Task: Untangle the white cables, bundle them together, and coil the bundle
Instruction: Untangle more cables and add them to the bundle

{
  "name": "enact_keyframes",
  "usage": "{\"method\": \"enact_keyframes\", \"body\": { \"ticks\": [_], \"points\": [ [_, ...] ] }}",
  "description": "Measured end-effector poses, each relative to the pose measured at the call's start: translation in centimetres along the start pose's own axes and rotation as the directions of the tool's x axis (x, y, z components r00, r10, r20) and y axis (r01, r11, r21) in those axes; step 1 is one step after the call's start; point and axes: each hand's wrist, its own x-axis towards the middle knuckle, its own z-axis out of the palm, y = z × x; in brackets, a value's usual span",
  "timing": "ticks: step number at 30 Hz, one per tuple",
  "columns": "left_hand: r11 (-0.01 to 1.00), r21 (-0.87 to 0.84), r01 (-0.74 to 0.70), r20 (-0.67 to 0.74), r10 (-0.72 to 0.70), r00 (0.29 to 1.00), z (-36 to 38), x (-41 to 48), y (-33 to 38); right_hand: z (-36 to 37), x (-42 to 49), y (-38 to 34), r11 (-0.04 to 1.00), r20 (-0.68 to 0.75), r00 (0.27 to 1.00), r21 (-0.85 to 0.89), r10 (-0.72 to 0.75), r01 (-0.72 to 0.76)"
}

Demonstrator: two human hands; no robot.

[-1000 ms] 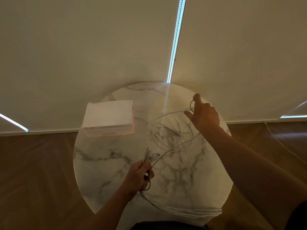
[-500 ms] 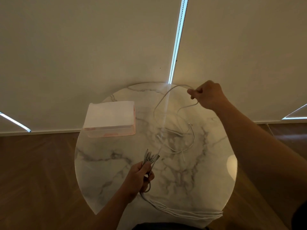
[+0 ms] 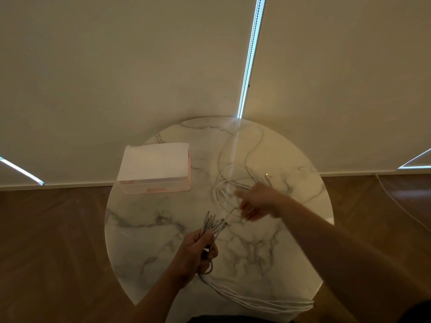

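White cables (image 3: 256, 301) half gathered on a round marble surface (image 3: 144, 241).
The left grip (image 3: 198, 255) is clenched round a bunch of cable ends near the front edge, with the plugs (image 3: 213, 223) fanned upward and the strands trailing right along that edge. Loose loops (image 3: 219, 183) lie toward the far right under the blurred right grip (image 3: 258, 203); whether it grasps one cannot be told. A box (image 3: 154, 166) sits at the far left.

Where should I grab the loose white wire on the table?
Probably the loose cable by its plug end, pinched from above on the right side. That tip lies free, while the middle loops cross each other.
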Motion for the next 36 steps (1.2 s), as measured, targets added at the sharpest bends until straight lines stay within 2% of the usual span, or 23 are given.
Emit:
{"method": "enact_keyframes", "body": {
  "ticks": [2,3,5,7,8,9,10,11,12,13,15,17,19,20,21,22,23,26,28,29,32,33,36],
  "points": [
    [1.0,0.0,-0.008,0.014,0.008,1.0,0.2,0.0,0.1,3.2,-0.3,0.7,0.963,0.19,0.98,0.248,0.058,-0.105],
    [1.0,-0.002,-0.006,0.021,0.007,1.0,0.3,0.0,0.2,3.8,0.0,0.6,0.9,0.225,0.974,0.415,0.039,-0.132],
    [1.0,-0.007,0.001,0.026,-0.001,1.0,0.2,-0.2,0.2,3.2,0.9,-0.5,0.699,0.174,0.984,0.707,-0.023,-0.108],
    [1.0,-0.01,0.001,0.037,-0.001,0.999,0.0,-0.5,0.0,1.3,1.8,-1.8,0.526,0.085,0.996,0.848,-0.02,-0.062],
    [1.0,-0.01,-0.001,0.044,0.001,0.999,0.0,-0.6,-0.1,0.5,2.1,-2.1,0.56,0.019,1.0,0.828,0.001,-0.016],
    [1.0,-0.01,-0.002,0.047,0.003,0.999,0.1,-0.8,-0.3,0.0,2.4,-2.1,0.674,-0.091,0.995,0.737,0.034,0.044],
    [1.0,-0.012,0.001,0.047,-0.001,0.999,0.1,-0.9,-0.4,-0.2,2.6,-1.7,0.818,-0.202,0.978,0.569,0.047,0.078],
    [1.0,-0.018,0.003,0.046,-0.003,0.999,0.2,-0.9,-0.5,0.2,2.5,-0.9,0.919,-0.257,0.966,0.389,0.039,0.066],
    [1.0,-0.025,0.001,0.047,0.0,0.999,0.3,-1.0,-0.4,1.0,2.2,0.1,0.963,-0.218,0.974,0.269,0.064,-0.003],
    [1.0,-0.03,-0.006,0.049,0.007,0.999,0.4,-1.0,-0.3,2.0,1.6,1.0,0.968,-0.095,0.988,0.23,0.123,-0.098],
    [0.999,-0.02,-0.025,0.052,0.026,0.998,0.5,-0.9,0.1,3.9,1.1,2.1,0.935,0.153,0.972,0.282,0.178,-0.216],
    [0.999,-0.003,-0.042,0.055,0.042,0.998,0.4,-0.9,0.2,4.6,1.2,1.8,0.817,0.206,0.975,0.547,0.08,-0.183],
    [0.999,0.0,-0.043,0.053,0.043,0.998,0.3,-1.0,0.1,3.9,2.0,0.6,0.533,0.137,0.991,0.838,0.002,-0.117],
    [0.999,-0.008,-0.04,0.051,0.04,0.998,0.2,-1.1,0.0,3.0,2.2,-0.4,0.39,0.097,0.995,0.917,-0.005,-0.087],
    [0.999,-0.019,-0.033,0.052,0.034,0.998,0.2,-1.2,-0.1,1.9,2.4,-1.2,0.297,0.066,0.998,0.953,-0.003,-0.062],
    [0.999,-0.028,-0.027,0.052,0.029,0.998,0.2,-1.3,-0.3,0.6,2.4,-2.0,0.271,0.049,0.999,0.962,-0.013,-0.044],
    [0.999,-0.036,-0.023,0.051,0.024,0.998,0.2,-1.5,-0.5,-0.6,2.0,-3.0,0.3,0.046,0.999,0.953,-0.023,-0.037],
    [0.999,-0.048,-0.001,0.021,0.002,1.0,0.0,-1.7,-1.1,-3.2,-0.1,-5.6,0.475,0.09,0.988,0.88,-0.123,-0.021],
    [0.998,-0.061,-0.003,0.007,0.004,1.0,-0.1,-1.4,-1.0,-4.2,-1.7,-7.6,0.519,0.039,0.972,0.85,-0.231,0.09],
    [0.998,-0.064,-0.004,0.008,0.004,1.0,-0.1,-1.3,-0.7,-4.7,-2.3,-8.6,0.504,-0.018,0.957,0.847,-0.291,0.169],
    [0.999,-0.03,0.01,0.024,-0.009,1.0,-0.3,-1.3,-0.7,-7.4,-3.8,-11.2,0.363,-0.193,0.886,0.859,-0.422,0.36],
    [0.999,-0.028,0.018,0.023,-0.017,1.0,-0.4,-1.5,-0.9,-8.2,-4.5,-11.8,0.374,-0.213,0.88,0.844,-0.424,0.384],
    [0.998,-0.048,0.032,0.011,-0.031,0.999,-0.6,-1.9,-1.3,-10.0,-5.1,-12.2,0.546,-0.307,0.9,0.718,-0.308,0.432]
  ]
}}
